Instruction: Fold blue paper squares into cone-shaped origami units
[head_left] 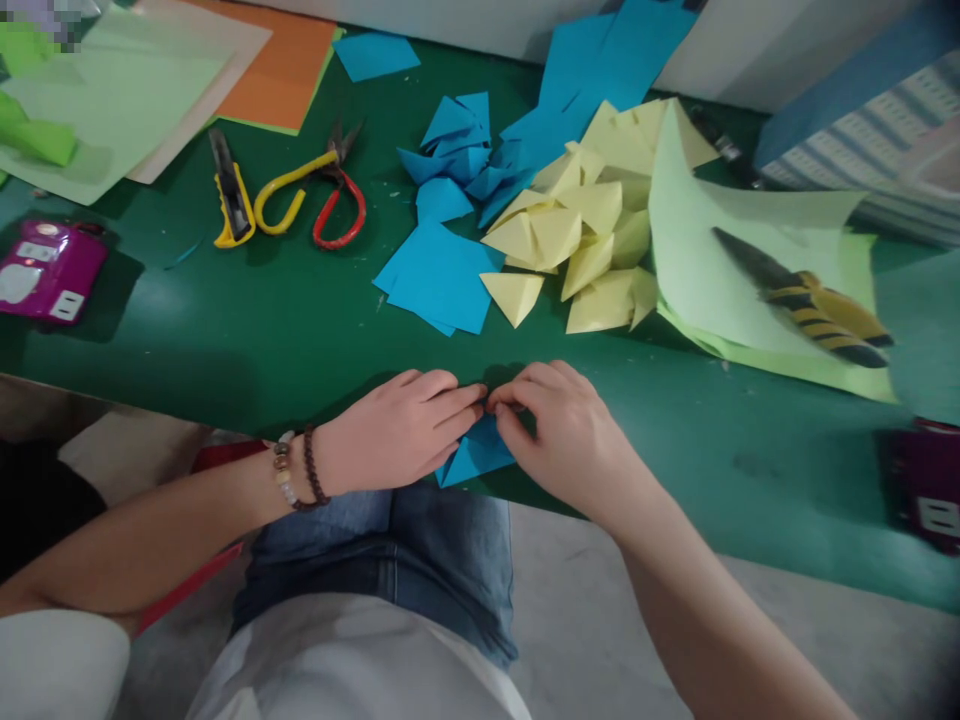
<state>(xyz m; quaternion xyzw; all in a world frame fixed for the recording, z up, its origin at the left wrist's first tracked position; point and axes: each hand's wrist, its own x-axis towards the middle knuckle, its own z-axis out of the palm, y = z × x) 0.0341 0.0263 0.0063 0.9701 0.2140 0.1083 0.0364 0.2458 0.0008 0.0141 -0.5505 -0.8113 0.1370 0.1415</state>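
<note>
Green worktop (247, 345) fills the view, its near edge just past the jeans (450, 540), and the blue piece (476, 455) lies at that edge, under both hands. From its left the left hand (405, 425) covers part of it, fingers side by side; whether that grip is clamped on paper or only pressing, I cannot tell. From its right the right hand (562, 430) has thumb and forefinger together, seemingly pinching its far corner. A fold looks to be in hand; I judge the next move calls for matched edges and a firm crease, with little room toward the body. Bare worktop stretches left of the blue piece, and right of it up to the right purple box (934, 490). Beyond it, a short gap gives way to blue squares (450, 285) and yellow folds (555, 235); beyond to its right are green sheets (697, 270) bearing striped pliers (825, 315). Far left of it sits the left purple box (56, 270), and beyond to its left the cutter (235, 205) and snips (330, 170). Farthest from it, blue strips (592, 65) reach the wall (435, 20).
</note>
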